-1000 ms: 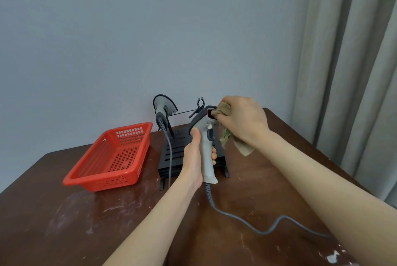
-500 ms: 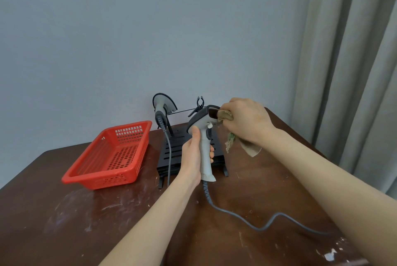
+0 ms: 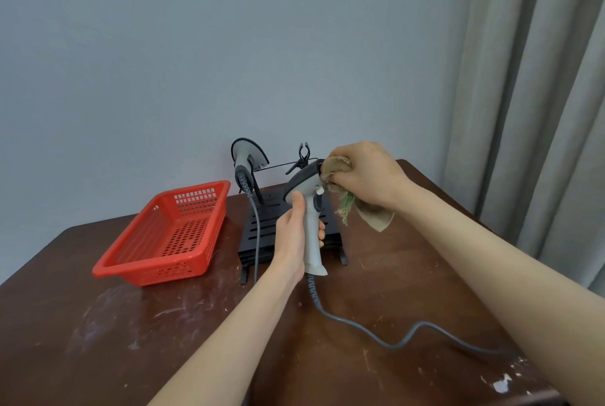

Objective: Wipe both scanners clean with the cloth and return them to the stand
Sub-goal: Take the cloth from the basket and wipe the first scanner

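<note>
Left hand [image 3: 293,238] centre frame, fingers wrapped round scanner [image 3: 310,225] grip. Right hand [image 3: 370,176] up-right of it, curled, pressing bunched cloth [image 3: 337,165] onto scanner head. Both forearms enter from bottom edge.

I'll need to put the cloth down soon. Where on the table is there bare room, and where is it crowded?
Bare table lies in front of the basket, left of the left forearm. A smaller patch lies right of the stand, behind the cable. Crowded at the back: basket, stand, parked scanner, left hand and right hand.

The right hand [image 3: 366,176] has slid the cloth [image 3: 337,166] up and toward frame left, covering the scanner [image 3: 309,209] front window.
</note>
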Demonstrator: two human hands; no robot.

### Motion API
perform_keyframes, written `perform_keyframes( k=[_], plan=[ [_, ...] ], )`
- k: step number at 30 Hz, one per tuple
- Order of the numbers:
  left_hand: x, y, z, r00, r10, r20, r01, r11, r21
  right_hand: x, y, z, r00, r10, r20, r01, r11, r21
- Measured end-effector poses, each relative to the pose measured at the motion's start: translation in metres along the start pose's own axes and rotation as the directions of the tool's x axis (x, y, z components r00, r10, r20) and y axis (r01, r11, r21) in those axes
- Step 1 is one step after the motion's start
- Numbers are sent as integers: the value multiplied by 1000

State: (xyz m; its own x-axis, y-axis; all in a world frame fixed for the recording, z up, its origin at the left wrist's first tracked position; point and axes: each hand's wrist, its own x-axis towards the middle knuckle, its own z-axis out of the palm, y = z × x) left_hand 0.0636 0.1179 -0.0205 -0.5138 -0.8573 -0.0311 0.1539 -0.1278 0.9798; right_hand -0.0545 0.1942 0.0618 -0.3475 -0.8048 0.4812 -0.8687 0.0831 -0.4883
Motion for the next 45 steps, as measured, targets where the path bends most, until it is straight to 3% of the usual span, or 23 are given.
perform_keyframes(
  k=[2, 6, 8, 13, 15, 18, 21, 24, 27, 30, 32, 35, 38, 39, 41, 45],
  plan=[
    [0, 0, 1, 1000, -7, -2, 7, 1000, -5, 1, -2, -1, 1000, -8, -17, 9, 998, 65],
    [0, -1, 1, 1000, -21, 4, 21, 1000, -16, 1, 12, 5, 998, 64, 22, -60, 989, -134],
    [0, -2, 1, 1000, -14, 11, 14, 1000, -10, 2, 15, 5, 996, 85, 19, -82, 988, -132],
    [1, 1, 2, 1000, -8, 10, 8, 1000, -8, 1, -1, -2, 999, 35, -3, -33, 969, 246],
    [2, 2, 1, 1000, -27, 13, 27, 999, -34, 1, 3, -1, 999, 49, 2, -48, 989, 141],
    [1, 0, -1, 997, -74, 28, 75, 996, -53, 0, 13, -3, 992, 125, -1, -122, 963, -239],
    [0, -3, -5, 990, -133, 40, 137, 982, -131, 0, 21, -8, 983, 177, -46, -183, 948, -260],
    [2, -3, -9, 985, -163, 51, 170, 966, -197, -4, 38, -5, 958, 275, 77, -237, 916, -323],
    [3, -3, -10, 986, -154, 71, 165, 965, -203, -7, 51, 3, 950, 311, 33, -306, 947, -100],
    [2, -4, -11, 985, -150, 87, 165, 962, -216, -2, 56, 6, 960, 281, -5, -281, 959, -44],
    [3, -4, -11, 985, -148, 93, 166, 961, -221, -1, 59, 7, 945, 326, -17, -321, 937, 139],
    [4, -5, -11, 985, -151, 83, 167, 960, -227, -7, 69, 9, 853, 514, 96, -489, 720, 491],
    [3, -7, -10, 983, -166, 85, 180, 959, -221, -17, 83, 18, 747, 597, 294, -639, 520, 566],
    [3, -7, -9, 981, -172, 89, 187, 958, -216, -21, 87, 21, 722, 615, 318, -670, 507, 542],
    [3, -7, -7, 979, -182, 90, 197, 958, -207, -24, 99, 28, 720, 638, 273, -691, 625, 363],
    [4, -9, -4, 977, -188, 99, 205, 959, -197, -27, 105, 29, 816, 575, 59, -575, 818, -14]
  ],
)
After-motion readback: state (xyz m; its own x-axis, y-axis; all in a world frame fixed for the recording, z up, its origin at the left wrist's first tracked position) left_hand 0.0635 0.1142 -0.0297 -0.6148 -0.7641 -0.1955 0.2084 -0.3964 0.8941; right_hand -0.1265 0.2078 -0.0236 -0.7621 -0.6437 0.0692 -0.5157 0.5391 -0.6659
